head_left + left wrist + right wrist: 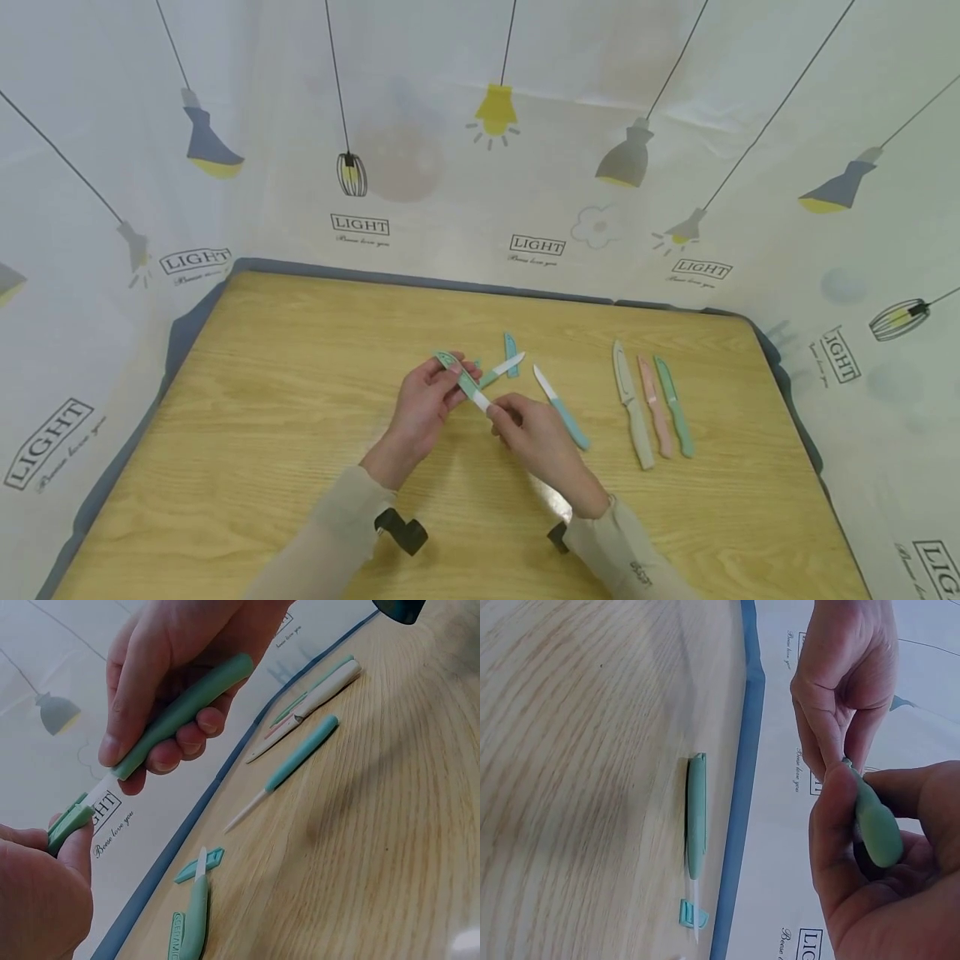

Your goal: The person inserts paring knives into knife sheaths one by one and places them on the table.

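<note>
My left hand [422,398] pinches a green blade sheath [71,825] near the middle of the table. In my right hand [538,435], I grip the green handle [184,716] of a knife whose white blade [97,789] sits partly inside that sheath. Both are held up above the tabletop. Behind my hands, another green knife [196,919] lies with its white blade bare across a light blue sheath [511,343]. Beside its handle is a second green sheath [176,936] with raised lettering. A blue-handled knife [572,423], blade bare, lies just beyond my right hand.
Further right, a beige knife [639,433], a pink knife [660,427] and a green knife [681,429] lie side by side, blades covered. The wooden table [285,358] meets a lamp-printed curtain [435,233] along its back and sides.
</note>
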Demonstrator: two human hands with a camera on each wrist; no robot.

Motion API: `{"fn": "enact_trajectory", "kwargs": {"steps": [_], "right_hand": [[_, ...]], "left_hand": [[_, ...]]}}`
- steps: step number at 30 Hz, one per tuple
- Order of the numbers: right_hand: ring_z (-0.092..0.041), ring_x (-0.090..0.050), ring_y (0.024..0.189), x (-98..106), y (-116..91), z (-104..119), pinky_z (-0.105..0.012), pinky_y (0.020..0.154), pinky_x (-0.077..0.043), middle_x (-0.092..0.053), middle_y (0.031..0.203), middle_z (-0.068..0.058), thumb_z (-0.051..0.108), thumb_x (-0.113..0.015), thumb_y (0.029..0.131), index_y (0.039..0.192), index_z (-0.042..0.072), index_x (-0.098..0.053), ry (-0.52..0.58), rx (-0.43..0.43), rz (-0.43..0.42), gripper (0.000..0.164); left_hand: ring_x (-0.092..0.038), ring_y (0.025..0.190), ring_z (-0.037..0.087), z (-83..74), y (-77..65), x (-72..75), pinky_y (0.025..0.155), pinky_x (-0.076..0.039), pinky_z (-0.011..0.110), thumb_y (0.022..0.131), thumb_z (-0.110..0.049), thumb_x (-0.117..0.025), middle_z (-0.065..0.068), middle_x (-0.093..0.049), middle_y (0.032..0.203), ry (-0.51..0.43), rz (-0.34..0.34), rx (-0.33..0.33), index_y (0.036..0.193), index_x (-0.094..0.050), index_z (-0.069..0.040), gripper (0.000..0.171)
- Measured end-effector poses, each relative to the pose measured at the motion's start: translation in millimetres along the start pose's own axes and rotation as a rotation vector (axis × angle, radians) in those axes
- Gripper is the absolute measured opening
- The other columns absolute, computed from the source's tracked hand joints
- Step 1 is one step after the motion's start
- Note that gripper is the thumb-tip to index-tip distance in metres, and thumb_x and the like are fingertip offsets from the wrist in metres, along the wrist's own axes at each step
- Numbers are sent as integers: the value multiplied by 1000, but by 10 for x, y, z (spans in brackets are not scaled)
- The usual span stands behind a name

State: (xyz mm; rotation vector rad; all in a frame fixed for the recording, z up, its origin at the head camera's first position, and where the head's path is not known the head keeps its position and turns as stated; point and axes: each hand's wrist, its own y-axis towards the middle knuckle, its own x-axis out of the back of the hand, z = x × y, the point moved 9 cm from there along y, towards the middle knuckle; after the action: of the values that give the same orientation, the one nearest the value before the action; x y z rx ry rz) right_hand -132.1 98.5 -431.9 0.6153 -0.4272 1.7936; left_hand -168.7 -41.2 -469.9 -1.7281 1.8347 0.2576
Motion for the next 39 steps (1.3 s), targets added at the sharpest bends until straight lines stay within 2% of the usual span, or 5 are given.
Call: {"fn": "enact_trajectory", "kwargs": {"steps": [8, 16, 31, 35, 39], "right_hand": [[-7, -55, 53, 1, 27, -5, -22, 41, -47, -62, 70, 6, 23, -55, 99, 100, 4, -69, 28, -19, 1, 23], [-13, -58, 55, -5, 45, -8, -23, 43, -49, -67, 76, -10, 22, -54, 99, 103, -1, -68, 67, -20, 6, 27], [-9, -55, 55, 19, 85, -41, -20, 44, -45, -66, 72, -4, 26, -55, 99, 96, 7, -68, 43, -52, -49, 23], [-10, -55, 55, 2, 94, -91, -21, 45, -45, -66, 72, -3, 26, -55, 99, 98, 5, -69, 55, -70, -45, 25], [-8, -57, 59, 2, 94, -99, -21, 49, -49, -68, 76, -4, 27, -56, 98, 101, 3, -69, 13, -25, -55, 27]], "left_hand": [[-60, 111, 28, -8, -11, -30, 94, -50, 32, 101, -6, -48, 28, -54, 123, 0, -11, -3, 126, -50, 7, 28], [-60, 112, 28, -9, -12, -44, 94, -50, 32, 101, -7, -48, 32, -49, 129, 1, 2, -6, 127, -49, 7, 29], [-59, 113, 32, 52, -14, -142, 95, -50, 33, 101, -10, -49, 26, -56, 119, 27, 28, -38, 134, -40, 16, 43], [-57, 115, 35, 69, -18, -132, 94, -50, 32, 100, -8, -49, 23, -58, 117, 18, 12, -49, 133, -42, 15, 40], [-59, 113, 35, 82, -26, -111, 94, -51, 33, 99, -5, -51, 22, -60, 114, -7, -26, -57, 129, -47, 11, 34]]}}
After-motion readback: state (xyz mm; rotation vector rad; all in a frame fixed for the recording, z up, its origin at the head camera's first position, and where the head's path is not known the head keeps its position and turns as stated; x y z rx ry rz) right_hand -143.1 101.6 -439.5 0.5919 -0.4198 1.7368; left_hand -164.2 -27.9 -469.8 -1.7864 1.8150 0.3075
